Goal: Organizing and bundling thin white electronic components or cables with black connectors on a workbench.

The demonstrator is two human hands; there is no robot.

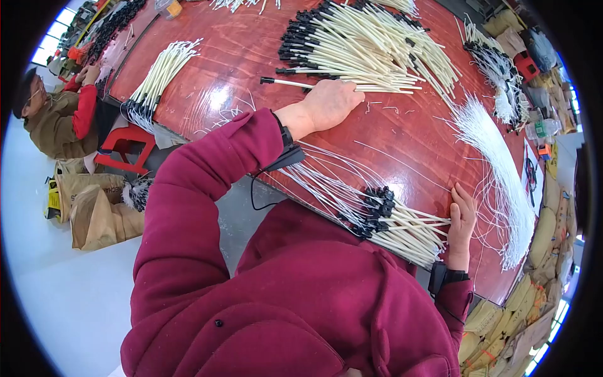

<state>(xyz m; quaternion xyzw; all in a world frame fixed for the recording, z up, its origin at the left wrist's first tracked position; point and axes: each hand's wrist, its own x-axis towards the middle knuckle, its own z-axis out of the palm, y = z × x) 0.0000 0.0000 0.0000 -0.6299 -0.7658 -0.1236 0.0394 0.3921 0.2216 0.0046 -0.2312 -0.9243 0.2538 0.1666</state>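
Note:
My left hand point(331, 103) is over the near edge of a big pile of cream rods with black ends point(370, 44). Its fingers are curled on a single cream rod point(290, 83), whose black end sticks out to the left. On the right, the fingertips of my right hand point(461, 220) are closed at the end of a thin white wire point(402, 164) that slants across the red table. Beside that hand, at the front edge, lies a bundle of cream rods point(411, 229) with black ends and white wires trailing left.
A long bundle of white wires point(496, 182) lies along the table's right side. Another rod bundle point(164, 72) stands out at the left of the red table point(251, 38). A co-worker point(59, 119) sits far left near a red stool point(129, 147). Sacks point(502, 320) line the right.

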